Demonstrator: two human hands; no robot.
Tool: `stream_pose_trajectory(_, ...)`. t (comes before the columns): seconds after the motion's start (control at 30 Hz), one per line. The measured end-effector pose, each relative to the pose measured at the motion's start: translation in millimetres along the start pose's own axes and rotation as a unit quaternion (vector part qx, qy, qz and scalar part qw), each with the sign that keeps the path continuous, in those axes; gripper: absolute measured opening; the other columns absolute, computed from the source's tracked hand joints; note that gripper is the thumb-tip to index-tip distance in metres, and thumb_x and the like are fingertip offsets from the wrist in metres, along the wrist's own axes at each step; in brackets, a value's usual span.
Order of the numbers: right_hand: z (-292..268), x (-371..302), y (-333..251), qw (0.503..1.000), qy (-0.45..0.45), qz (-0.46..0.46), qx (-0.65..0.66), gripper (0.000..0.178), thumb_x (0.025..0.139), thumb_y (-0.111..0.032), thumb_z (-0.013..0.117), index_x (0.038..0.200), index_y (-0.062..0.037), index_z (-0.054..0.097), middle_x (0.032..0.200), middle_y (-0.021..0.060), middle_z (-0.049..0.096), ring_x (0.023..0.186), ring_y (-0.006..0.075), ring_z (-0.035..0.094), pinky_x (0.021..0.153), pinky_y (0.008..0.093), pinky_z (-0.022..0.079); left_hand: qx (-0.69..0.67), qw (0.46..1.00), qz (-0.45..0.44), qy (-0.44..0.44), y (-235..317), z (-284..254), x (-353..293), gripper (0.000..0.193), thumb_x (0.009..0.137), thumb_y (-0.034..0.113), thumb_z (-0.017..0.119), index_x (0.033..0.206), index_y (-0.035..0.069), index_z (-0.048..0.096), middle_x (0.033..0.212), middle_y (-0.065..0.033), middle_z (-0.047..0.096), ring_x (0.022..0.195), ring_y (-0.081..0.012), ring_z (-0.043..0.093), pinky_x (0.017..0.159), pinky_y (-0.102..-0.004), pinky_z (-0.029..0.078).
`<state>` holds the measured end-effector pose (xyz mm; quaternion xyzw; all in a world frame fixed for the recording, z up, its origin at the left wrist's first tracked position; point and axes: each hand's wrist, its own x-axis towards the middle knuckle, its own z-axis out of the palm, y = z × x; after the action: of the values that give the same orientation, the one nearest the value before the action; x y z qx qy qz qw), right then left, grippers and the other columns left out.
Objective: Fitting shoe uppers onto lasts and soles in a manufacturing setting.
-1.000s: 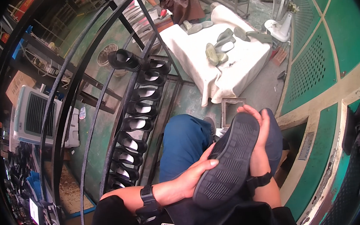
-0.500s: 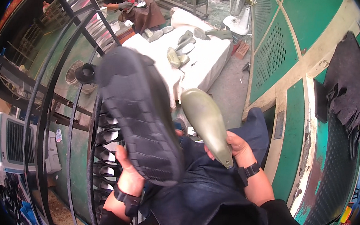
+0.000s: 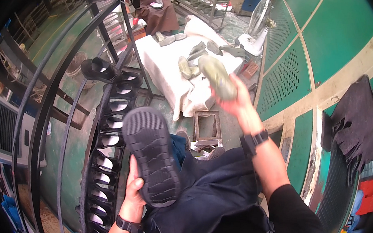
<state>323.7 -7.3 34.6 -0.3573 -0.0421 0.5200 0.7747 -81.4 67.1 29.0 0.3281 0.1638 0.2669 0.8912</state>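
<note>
Your left hand is closed around a black shoe, thumb along the edge, ribbed sole turned up toward you; the shoe is on your side of the table, left of its near edge. Your right hand is wrapped around the lower end of a green last, somewhat blurred. That last shows against the table's near right part; you cannot tell whether it touches the cloth. More lasts lie on the table. Left of the table, a rack carries a row of black shoes with white insoles. A metal frame stands between you and the table. Beyond the table's far left end is a person in a brown apron; right of the table are a fan and green panels.
</note>
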Motion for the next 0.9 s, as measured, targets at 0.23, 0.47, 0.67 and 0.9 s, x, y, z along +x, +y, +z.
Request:
stream_pose_trajectory(0.23,-5,11,48,0.997,0.015,-0.072,0.004,0.064,0.104,-0.048,0.042,0.152,-0.0072,0.033,0.122,0.0216,0.065,0.086,0.0221,0.066,0.073,0.0359,0.05,0.078,0.994,-0.02,-0.068,-1,28,31,0.118,0.074,0.033,0.083,0.163,0.009,0.009,0.164,-0.0158,0.024,0.15,-0.0293,0.03,0.122,-0.0422,0.026)
stream_pose_trajectory(0.47,-1,-116,78,0.942,0.035,-0.012,-0.332,0.048,0.103,-0.021,0.057,0.146,-0.0024,0.047,0.134,0.0181,0.063,0.119,0.0314,0.064,0.102,0.0429,0.053,0.426,0.824,0.231,-0.293,14,29,103,0.115,0.069,0.027,0.087,0.161,0.011,0.021,0.162,-0.0244,0.026,0.152,-0.0389,0.025,0.122,-0.0459,0.024)
stream_pose_trajectory(0.67,9,-127,94,0.997,0.008,-0.009,-0.072,0.066,0.101,-0.027,0.054,0.158,-0.006,0.029,0.149,0.018,0.05,0.128,0.0307,0.058,0.109,0.0442,0.048,0.693,0.582,0.243,-0.35,3,75,130,0.058,0.081,0.04,0.079,0.123,0.006,0.059,0.122,-0.0162,0.061,0.132,-0.0363,0.05,0.12,-0.0628,0.019)
stream_pose_trajectory(0.9,-2,-118,101,0.996,0.019,0.001,-0.085,0.053,0.101,-0.017,0.053,0.149,-0.0002,0.04,0.138,0.0226,0.057,0.119,0.0376,0.064,0.098,0.0477,0.055,0.699,0.609,0.279,-0.251,-2,56,181,0.037,0.077,0.031,0.079,0.094,0.004,0.062,0.093,-0.0135,0.066,0.1,-0.0347,0.064,0.098,-0.0495,0.043)
